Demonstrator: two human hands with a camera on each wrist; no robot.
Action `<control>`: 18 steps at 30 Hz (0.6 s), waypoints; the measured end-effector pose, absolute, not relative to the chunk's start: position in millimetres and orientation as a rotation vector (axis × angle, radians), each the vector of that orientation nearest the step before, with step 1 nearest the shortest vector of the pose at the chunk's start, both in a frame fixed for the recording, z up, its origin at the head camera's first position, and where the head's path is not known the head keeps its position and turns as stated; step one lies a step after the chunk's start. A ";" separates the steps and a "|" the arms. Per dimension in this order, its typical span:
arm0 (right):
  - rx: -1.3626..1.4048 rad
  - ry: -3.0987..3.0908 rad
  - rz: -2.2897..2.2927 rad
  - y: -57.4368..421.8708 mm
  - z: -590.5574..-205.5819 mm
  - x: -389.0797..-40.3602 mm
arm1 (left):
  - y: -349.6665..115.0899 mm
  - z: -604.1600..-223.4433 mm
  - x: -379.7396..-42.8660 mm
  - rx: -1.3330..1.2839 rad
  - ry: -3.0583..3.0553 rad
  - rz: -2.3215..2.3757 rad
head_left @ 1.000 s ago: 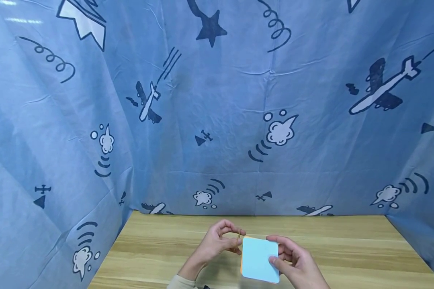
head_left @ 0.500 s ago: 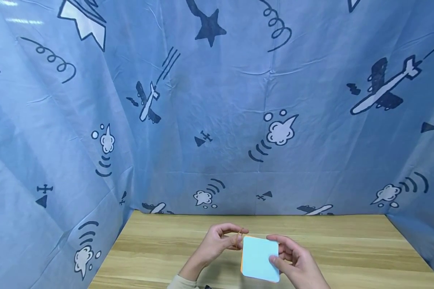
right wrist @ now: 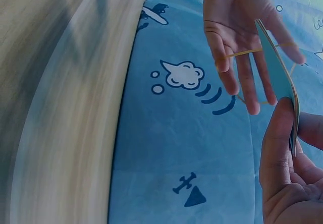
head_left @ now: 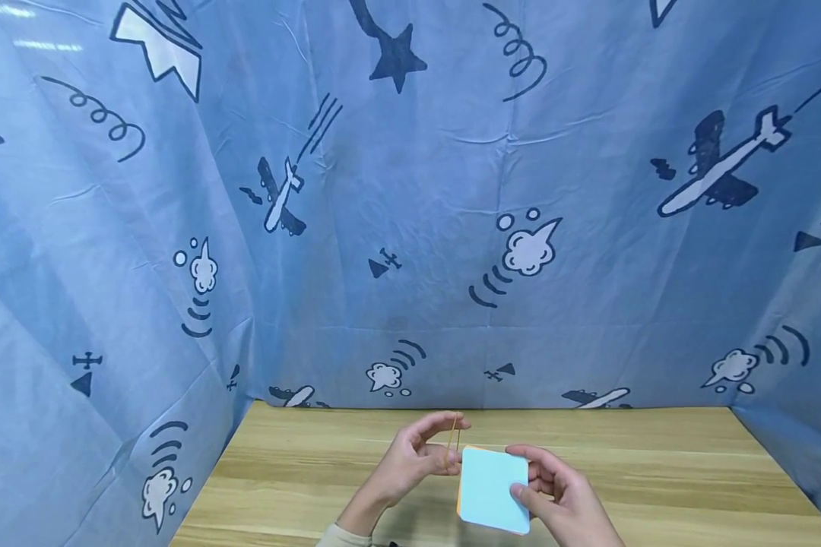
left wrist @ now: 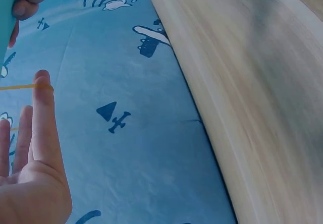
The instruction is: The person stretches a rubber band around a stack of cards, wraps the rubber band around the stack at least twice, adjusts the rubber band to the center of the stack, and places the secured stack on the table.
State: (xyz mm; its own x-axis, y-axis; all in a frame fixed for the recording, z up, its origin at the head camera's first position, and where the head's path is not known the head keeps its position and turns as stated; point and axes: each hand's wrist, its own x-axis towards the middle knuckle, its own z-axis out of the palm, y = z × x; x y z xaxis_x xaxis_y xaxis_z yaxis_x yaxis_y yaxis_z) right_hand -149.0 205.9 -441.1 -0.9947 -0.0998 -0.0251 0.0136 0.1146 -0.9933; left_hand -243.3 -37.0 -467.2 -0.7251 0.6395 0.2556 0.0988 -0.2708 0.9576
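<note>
A thin yellow-orange rubber band (right wrist: pixel 245 53) is looped round the fingers and thumb of my left hand (head_left: pixel 410 458). Those fingers are spread and mostly straight, which stretches the loop; in the left wrist view the band crosses near the tip of one upright finger (left wrist: pixel 43 118). Just to the right, my right hand (head_left: pixel 564 490) pinches a thin stack of square cards (head_left: pixel 495 490) by its right edge, thumb in front and fingers behind. Light blue faces me, with orange showing along the left and lower edges. Edge-on in the right wrist view, the stack overlaps the stretched loop.
Both hands are over a light wood-grain table (head_left: pixel 301 456). Blue curtains (head_left: pixel 410 304) printed with planes, clouds and stars stand behind the table's far edge and along both sides.
My left fingers and thumb have spread further apart, the upper finger rising, so the rubber band is stretched into a longer loop. My right hand and the cards have hardly moved.
</note>
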 end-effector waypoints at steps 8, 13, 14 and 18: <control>-0.055 2.290 -2.071 206.5 -441.9 -150.4 | -37.4 -460.7 -238.7 1.008 1.606 2.027; -0.060 2.286 -2.085 209.0 -443.6 -150.5 | -34.9 -457.3 -235.5 1.107 1.595 2.018; -0.057 2.279 -2.086 209.4 -443.9 -150.7 | -34.2 -456.5 -235.0 1.126 1.596 2.016; -0.046 2.260 -2.098 209.9 -444.2 -151.9 | -31.7 -452.4 -231.9 1.124 1.616 1.985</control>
State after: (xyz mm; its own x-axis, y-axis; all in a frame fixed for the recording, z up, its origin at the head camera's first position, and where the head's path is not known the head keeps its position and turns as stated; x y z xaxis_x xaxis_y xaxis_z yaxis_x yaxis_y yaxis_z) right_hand -151.9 209.9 -444.2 -0.9979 -0.0605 -0.0218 0.0173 0.0747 -0.9971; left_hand -231.9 -31.7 -452.4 -0.6271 0.6918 0.3580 0.2104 -0.2921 0.9329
